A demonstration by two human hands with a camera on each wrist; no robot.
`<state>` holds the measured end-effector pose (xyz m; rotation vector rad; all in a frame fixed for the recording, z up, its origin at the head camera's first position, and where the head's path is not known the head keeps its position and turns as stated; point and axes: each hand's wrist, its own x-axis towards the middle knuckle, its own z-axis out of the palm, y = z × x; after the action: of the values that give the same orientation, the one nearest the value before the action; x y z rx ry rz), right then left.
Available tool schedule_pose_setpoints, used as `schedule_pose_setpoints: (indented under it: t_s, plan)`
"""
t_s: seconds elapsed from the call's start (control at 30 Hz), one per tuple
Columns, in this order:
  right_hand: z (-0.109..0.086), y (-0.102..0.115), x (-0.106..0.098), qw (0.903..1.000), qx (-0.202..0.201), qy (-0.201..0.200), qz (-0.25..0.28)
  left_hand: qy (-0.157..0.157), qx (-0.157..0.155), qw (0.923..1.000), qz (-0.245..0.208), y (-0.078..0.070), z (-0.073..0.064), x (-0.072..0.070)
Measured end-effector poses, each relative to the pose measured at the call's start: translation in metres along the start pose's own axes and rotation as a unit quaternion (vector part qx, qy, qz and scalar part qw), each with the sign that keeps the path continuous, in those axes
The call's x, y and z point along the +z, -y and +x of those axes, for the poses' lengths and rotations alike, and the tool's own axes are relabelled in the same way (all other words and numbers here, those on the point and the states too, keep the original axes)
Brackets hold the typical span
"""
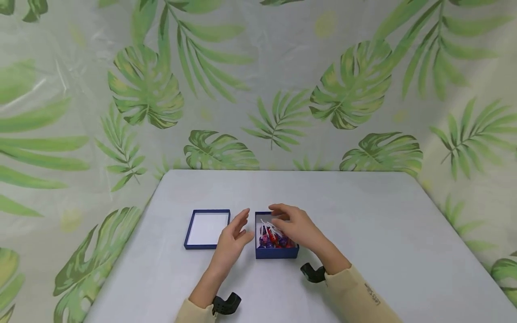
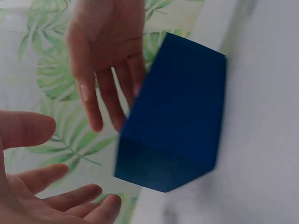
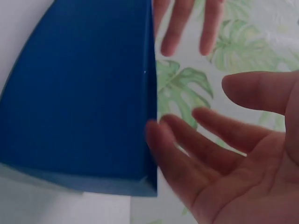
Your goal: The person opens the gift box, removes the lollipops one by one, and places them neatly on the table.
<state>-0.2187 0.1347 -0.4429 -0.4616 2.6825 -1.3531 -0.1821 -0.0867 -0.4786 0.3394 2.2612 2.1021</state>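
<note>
Counter (image 1: 363,211): white, smooth-topped, backed by a pale sheet (image 1: 282,54) printed with green leaves. Entries listed from left to right.

Shallow square blue-rimmed tray (image 1: 201,246) with a white interior: laid flat on the counter, well to the left of the box.

Left hand (image 1: 233,237), emerging from a beige sleeve (image 1: 195,312) with a black wrist device (image 1: 227,304): held between tray and box, fingers extended, thumb spread away, nothing gripped.

Deep blue rectangular box (image 1: 276,253) with an open top: set on the counter between the hands. Wrapped lollipops (image 1: 272,237) in purple and red, with white sticks, are contained in it; the sticks are slanted toward the far end.

Right hand (image 1: 294,224): poised over the box's right side, fingers loosely bent, thumb apart, nothing gripped; whether the box edge is touched cannot be told.

Second black wrist device (image 1: 313,272) and lettered beige sleeve (image 1: 361,291): seen at far right.
</note>
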Motion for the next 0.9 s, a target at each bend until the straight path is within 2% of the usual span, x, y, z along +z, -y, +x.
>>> schedule_pose_setpoints:
  t_s: [0.17,0.37,0.57,0.67,0.9]
  plan:
    - [0.003,-0.006,-0.001,0.9998,-0.005,0.01,-0.017,0.028,-0.017,0.999,-0.03,0.015,0.006,0.006]
    - [0.007,-0.011,0.01,0.9979,-0.015,0.025,-0.058,0.045,-0.03,0.9973,-0.05,0.025,0.003,0.009]
    - [0.007,-0.012,0.02,0.9923,-0.031,-0.002,-0.12,0.052,-0.029,0.9978,-0.03,0.031,0.0,0.013]
    - [0.006,-0.011,0.022,0.9899,-0.043,-0.01,-0.135,0.05,-0.028,0.9982,-0.018,0.031,-0.002,0.014]
    - [0.007,-0.013,0.022,0.9858,-0.055,0.003,-0.159,0.048,-0.019,0.9986,-0.012,0.031,-0.003,0.014]
